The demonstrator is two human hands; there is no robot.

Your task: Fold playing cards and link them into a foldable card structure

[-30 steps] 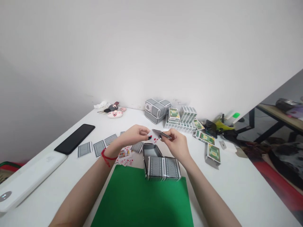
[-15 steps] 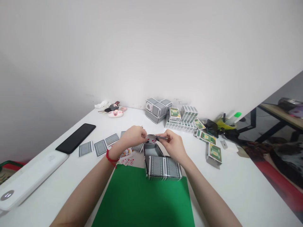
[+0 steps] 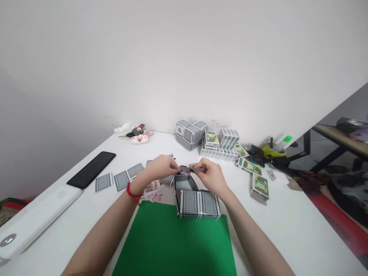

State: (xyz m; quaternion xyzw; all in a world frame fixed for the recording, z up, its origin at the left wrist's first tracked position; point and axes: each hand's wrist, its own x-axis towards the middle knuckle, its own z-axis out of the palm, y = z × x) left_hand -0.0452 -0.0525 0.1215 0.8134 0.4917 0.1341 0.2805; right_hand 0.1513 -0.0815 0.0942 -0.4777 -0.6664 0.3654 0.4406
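My left hand (image 3: 161, 168) and my right hand (image 3: 211, 176) both pinch one playing card (image 3: 188, 169) between them, held nearly flat with its red pips showing. The card hovers just above a grey open-topped box built of playing cards (image 3: 195, 199), which stands at the far edge of a green mat (image 3: 175, 245). A red cord circles my left wrist. Under my left hand lie face-up cards (image 3: 152, 191) with red marks.
Face-down cards (image 3: 120, 180) lie in a row at left beside a black phone (image 3: 91, 168) and a long white device (image 3: 34, 218). At the back stand a card cube (image 3: 191, 134), green card packs (image 3: 221, 143) and small trinkets (image 3: 138, 136). The table edge drops at right.
The card between my hands has tipped from slanted to nearly flat and come slightly lower over the box. My hands have drawn a little closer together.
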